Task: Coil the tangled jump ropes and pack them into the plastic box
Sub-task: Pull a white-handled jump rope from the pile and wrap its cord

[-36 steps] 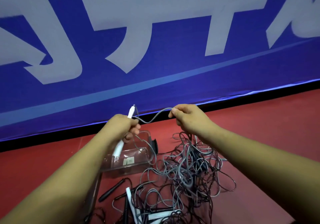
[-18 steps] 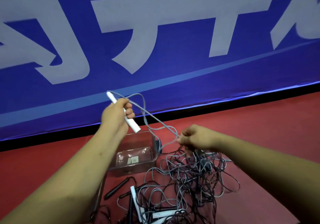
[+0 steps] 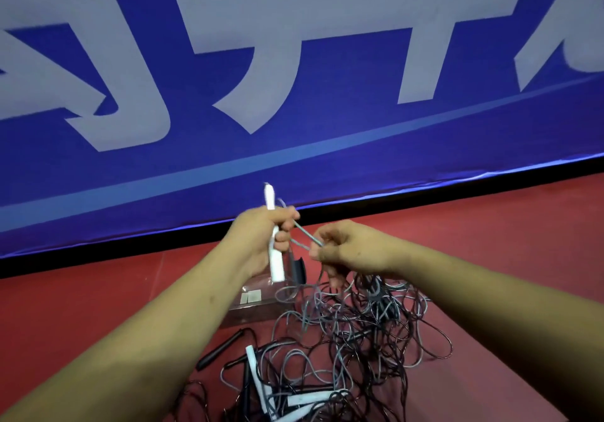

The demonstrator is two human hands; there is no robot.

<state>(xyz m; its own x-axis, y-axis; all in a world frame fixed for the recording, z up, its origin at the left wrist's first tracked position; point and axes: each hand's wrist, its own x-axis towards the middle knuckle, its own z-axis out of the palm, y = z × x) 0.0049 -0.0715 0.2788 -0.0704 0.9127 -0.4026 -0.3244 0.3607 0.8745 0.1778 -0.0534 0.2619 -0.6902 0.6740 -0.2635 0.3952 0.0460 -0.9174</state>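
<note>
Red floor [image 3: 490, 258] runs up to a blue banner [image 3: 359, 101] with large white lettering and a black strip along its foot. We hold both arms out over the floor. Our left hand [image 3: 258, 241] is closed round a white handle [image 3: 276, 264], which stands nearly upright, its tip above the fist and its lower end below it. A grey rope [image 3: 302, 233] passes the left fingers and runs the short way across to our right hand [image 3: 349, 248], which pinches it between thumb and fingers; the two hands are near each other but apart. Below the right hand, a tangle [image 3: 359, 333] of grey and black ropes is heaped on the floor. The clear box [image 3: 258, 307] sits on the floor just left of the tangle, under the left hand (we cannot tell whether any rope lies inside it). Nearer to us, a black handle [image 3: 219, 351] lies left of the heap, and several white handles [image 3: 256, 369] lie amid the ropes.
</note>
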